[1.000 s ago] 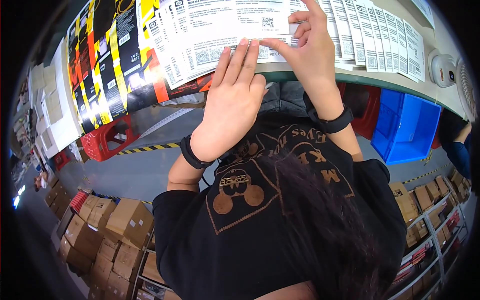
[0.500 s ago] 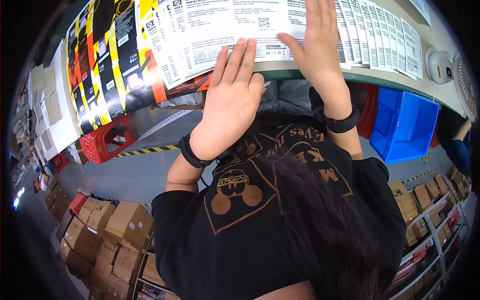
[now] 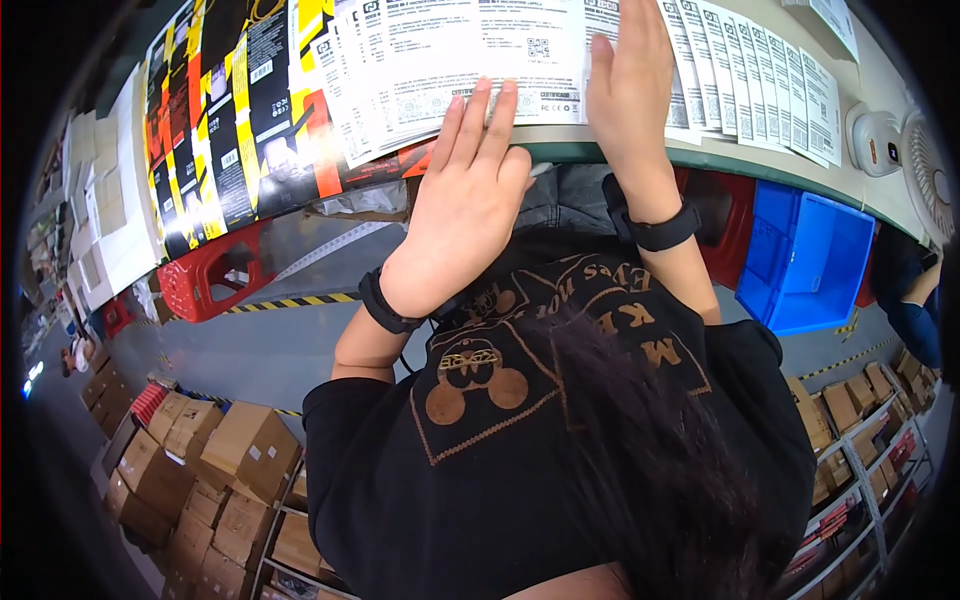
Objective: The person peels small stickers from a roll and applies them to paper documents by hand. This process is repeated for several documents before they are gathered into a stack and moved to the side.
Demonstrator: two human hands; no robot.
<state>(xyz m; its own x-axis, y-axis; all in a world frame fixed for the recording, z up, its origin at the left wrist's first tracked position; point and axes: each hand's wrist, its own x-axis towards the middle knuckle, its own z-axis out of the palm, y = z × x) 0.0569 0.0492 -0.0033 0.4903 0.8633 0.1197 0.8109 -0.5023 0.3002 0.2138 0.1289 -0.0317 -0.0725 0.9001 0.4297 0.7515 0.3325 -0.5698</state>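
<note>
White printed leaflets (image 3: 455, 50) lie spread in overlapping layers on the table before me. My left hand (image 3: 470, 185) rests with its fingers stretched out, the tips on the lower edge of the front leaflet. My right hand (image 3: 632, 95) stands nearly on its edge at that leaflet's right side, fingers straight and thumb pointing up. It is between this leaflet and a fanned row of more leaflets (image 3: 755, 80) on the right. The upper fingertips of the right hand are cut off by the picture's top edge. Neither hand grips anything.
Left on the table lie black, yellow and red printed packaging sheets (image 3: 235, 130). A small white fan (image 3: 925, 165) stands at the table's right end. Below the edge are a blue crate (image 3: 805, 260) and a red stool (image 3: 210, 280). Cardboard boxes (image 3: 250, 450) fill shelves behind.
My right hand has turned more onto its edge, and its thumb has swung up from the leaflet toward the fingers. My left hand stays nearly in place.
</note>
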